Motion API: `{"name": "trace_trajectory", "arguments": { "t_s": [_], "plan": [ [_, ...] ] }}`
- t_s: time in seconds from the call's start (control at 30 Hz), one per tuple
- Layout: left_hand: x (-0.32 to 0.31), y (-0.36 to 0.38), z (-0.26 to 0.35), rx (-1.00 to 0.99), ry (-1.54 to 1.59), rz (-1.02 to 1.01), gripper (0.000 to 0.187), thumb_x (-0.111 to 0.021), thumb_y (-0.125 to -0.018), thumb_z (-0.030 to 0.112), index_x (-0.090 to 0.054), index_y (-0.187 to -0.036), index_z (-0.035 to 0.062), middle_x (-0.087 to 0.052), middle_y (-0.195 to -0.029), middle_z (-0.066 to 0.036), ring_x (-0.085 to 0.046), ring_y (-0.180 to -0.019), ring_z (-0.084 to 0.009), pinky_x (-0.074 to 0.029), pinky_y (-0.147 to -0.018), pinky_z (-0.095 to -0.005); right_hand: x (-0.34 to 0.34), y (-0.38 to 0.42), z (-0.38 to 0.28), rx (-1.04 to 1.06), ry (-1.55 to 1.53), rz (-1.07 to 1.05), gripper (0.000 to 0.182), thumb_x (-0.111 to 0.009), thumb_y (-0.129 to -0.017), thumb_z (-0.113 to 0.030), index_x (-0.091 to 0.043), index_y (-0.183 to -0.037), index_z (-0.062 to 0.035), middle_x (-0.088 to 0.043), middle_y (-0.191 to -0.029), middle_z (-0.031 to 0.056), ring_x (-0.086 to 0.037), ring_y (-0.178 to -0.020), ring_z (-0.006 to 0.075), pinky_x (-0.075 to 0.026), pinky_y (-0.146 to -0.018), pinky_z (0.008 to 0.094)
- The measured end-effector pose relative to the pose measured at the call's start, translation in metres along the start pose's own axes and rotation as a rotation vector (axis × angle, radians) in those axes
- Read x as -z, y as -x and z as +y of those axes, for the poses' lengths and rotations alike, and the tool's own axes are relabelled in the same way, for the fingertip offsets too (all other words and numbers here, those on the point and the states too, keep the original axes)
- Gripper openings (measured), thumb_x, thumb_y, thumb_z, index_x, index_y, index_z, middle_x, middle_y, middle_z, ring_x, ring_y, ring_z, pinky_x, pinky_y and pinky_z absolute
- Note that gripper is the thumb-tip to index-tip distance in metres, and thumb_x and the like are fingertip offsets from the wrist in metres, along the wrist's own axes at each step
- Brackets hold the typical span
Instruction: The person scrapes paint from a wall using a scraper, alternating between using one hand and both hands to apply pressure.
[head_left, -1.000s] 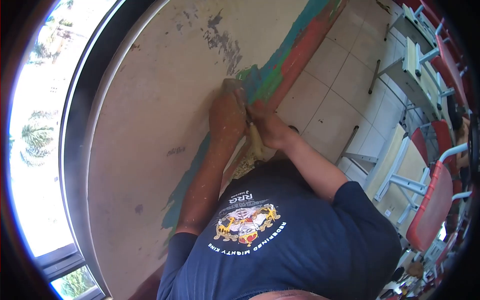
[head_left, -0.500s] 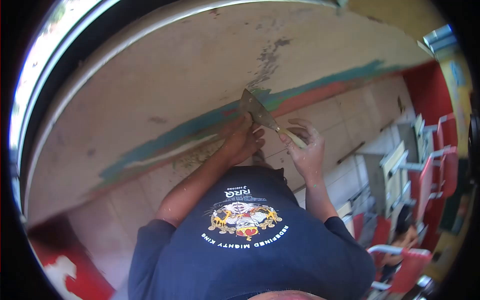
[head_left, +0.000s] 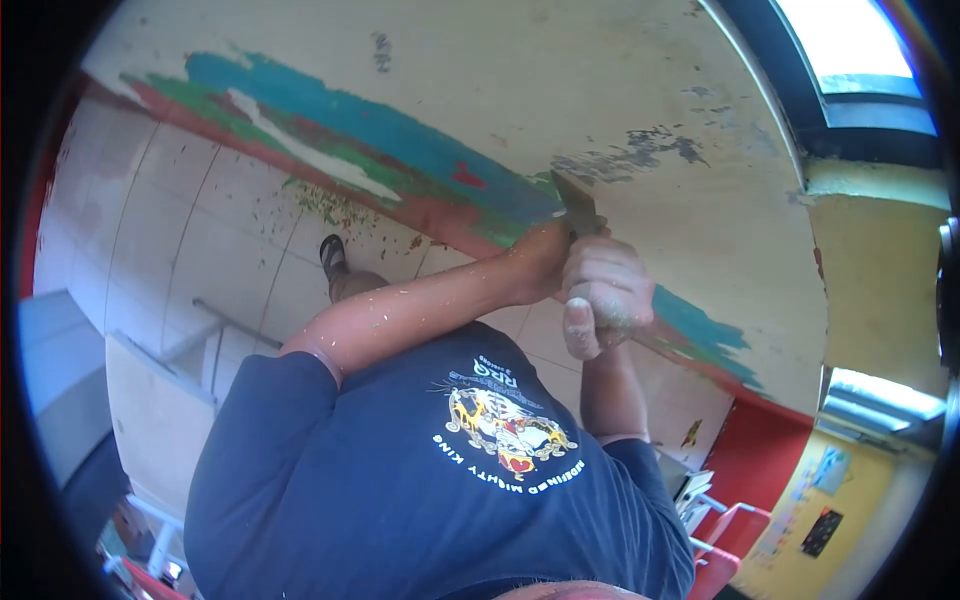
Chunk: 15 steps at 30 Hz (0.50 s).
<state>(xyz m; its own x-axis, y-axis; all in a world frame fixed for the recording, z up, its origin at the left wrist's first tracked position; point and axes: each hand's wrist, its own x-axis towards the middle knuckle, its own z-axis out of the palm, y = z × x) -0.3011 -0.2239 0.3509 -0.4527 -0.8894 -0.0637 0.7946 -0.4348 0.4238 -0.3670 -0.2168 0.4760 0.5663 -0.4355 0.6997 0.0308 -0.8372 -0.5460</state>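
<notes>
A paint scraper (head_left: 577, 203) with a broad metal blade is pressed against the wall at the border of grey patches and teal paint. My right hand (head_left: 607, 290) is closed in a fist around its handle, which the fingers hide; pale dust coats the knuckles. My left hand (head_left: 543, 258) is beside the blade's base, its fingers passing behind the metal and mostly hidden. Bands of teal paint (head_left: 330, 115), green and red run along the bottom of the pale wall (head_left: 480, 90).
Paint flakes (head_left: 335, 208) lie on the tiled floor (head_left: 180, 235) near my sandalled foot (head_left: 333, 255). A white chair or desk (head_left: 160, 410) stands at left, and red chairs (head_left: 730, 540) at lower right. A window (head_left: 850, 60) is at upper right.
My view has swung along the wall. My right hand has gone from a loose fingertip hold to a fist on the scraper's handle, and both hands have come together at the wall.
</notes>
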Motion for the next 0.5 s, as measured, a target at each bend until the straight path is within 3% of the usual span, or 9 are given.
{"name": "trace_trajectory", "arguments": {
  "t_s": [0.03, 0.07, 0.13, 0.17, 0.23, 0.33, 0.4, 0.5],
  "plan": [
    [-0.008, 0.006, 0.005, -0.105, -0.458, 0.078, 0.023, -0.04, -0.107, 0.03, -0.055, -0.113, 0.0138, -0.059, -0.107, -0.001, -0.058, -0.09, -0.015, -0.05, -0.081, -0.0332, 0.004, -0.004, 0.003, 0.037, -0.014, -0.07, 0.034, -0.061, -0.085, -0.02, -0.048, -0.059, -0.0026, -0.047, -0.053, 0.0074, -0.05, -0.046, 0.0242, -0.044, -0.049, 0.0356],
    [-0.015, 0.017, 0.01, -0.122, -0.446, 0.095, 0.023, -0.04, -0.107, 0.03, -0.055, -0.113, 0.0138, -0.059, -0.107, -0.001, -0.058, -0.09, -0.015, -0.05, -0.081, -0.0332, 0.005, -0.007, 0.004, 0.077, -0.026, -0.139, 0.031, -0.062, -0.082, -0.015, -0.048, -0.058, -0.002, -0.047, -0.054, 0.0088, -0.05, -0.046, 0.0255, -0.042, -0.048, 0.0346],
    [-0.028, 0.049, 0.027, -0.048, -0.091, 0.245, 0.031, -0.042, -0.107, 0.031, -0.055, -0.125, 0.0103, -0.06, -0.113, -0.004, -0.058, -0.096, -0.0146, -0.049, -0.086, -0.0322, 0.007, -0.006, 0.007, 0.116, 0.008, -0.137, 0.035, -0.059, -0.086, -0.018, -0.047, -0.058, -0.0011, -0.046, -0.052, 0.0081, -0.049, -0.044, 0.0248, -0.042, -0.047, 0.0342],
    [-0.019, 0.055, 0.026, -0.064, -0.084, 0.254, 0.031, -0.042, -0.107, 0.031, -0.055, -0.125, 0.0103, -0.06, -0.113, -0.004, -0.058, -0.096, -0.0146, -0.049, -0.086, -0.0322, 0.008, -0.004, 0.012, 0.114, -0.052, -0.039, 0.036, -0.058, -0.087, -0.019, -0.047, -0.058, -0.0009, -0.046, -0.052, 0.0078, -0.049, -0.044, 0.0243, -0.042, -0.046, 0.0343],
    [0.004, 0.068, 0.023, -0.381, -0.714, 0.131, 0.037, -0.048, -0.105, 0.031, -0.053, -0.133, 0.007, -0.062, -0.116, -0.007, -0.059, -0.099, -0.0149, -0.049, -0.089, -0.0326, 0.006, -0.007, 0.016, 0.106, -0.099, 0.076, 0.041, -0.054, -0.091, -0.021, -0.046, -0.057, -0.0006, -0.046, -0.051, 0.0075, -0.047, -0.042, 0.0227, -0.041, -0.044, 0.0339],
    [0.038, 0.088, 0.02, -0.242, -0.656, 0.291, 0.039, -0.054, -0.103, 0.028, -0.053, -0.135, 0.0055, -0.062, -0.119, -0.007, -0.058, -0.101, -0.0146, -0.048, -0.089, -0.0322, 0.002, -0.008, 0.018, 0.149, -0.113, 0.055, 0.041, -0.053, -0.092, -0.021, -0.044, -0.057, -0.0005, -0.045, -0.051, 0.0075, -0.045, -0.041, 0.0218, -0.04, -0.043, 0.0326],
    [0.072, 0.101, 0.013, -0.366, -0.979, 0.342, 0.038, -0.055, -0.102, 0.027, -0.054, -0.133, 0.0063, -0.062, -0.12, -0.006, -0.058, -0.101, -0.0133, -0.048, -0.088, -0.0303, -0.003, -0.005, 0.028, 0.151, -0.12, 0.075, 0.042, -0.053, -0.092, -0.021, -0.044, -0.057, -0.0006, -0.045, -0.051, 0.0074, -0.045, -0.041, 0.0214, -0.039, -0.042, 0.032],
    [0.093, 0.134, 0.01, -0.259, -0.787, 0.554, 0.033, -0.057, -0.1, 0.023, -0.058, -0.127, 0.0044, -0.065, -0.113, -0.008, -0.06, -0.098, -0.0151, -0.048, -0.089, -0.0323, -0.002, -0.007, 0.013, 0.143, -0.108, 0.115, 0.042, -0.053, -0.093, -0.021, -0.044, -0.057, -0.0011, -0.044, -0.051, 0.0071, -0.044, -0.041, 0.0211, -0.038, -0.042, 0.0311]
  ]
}}
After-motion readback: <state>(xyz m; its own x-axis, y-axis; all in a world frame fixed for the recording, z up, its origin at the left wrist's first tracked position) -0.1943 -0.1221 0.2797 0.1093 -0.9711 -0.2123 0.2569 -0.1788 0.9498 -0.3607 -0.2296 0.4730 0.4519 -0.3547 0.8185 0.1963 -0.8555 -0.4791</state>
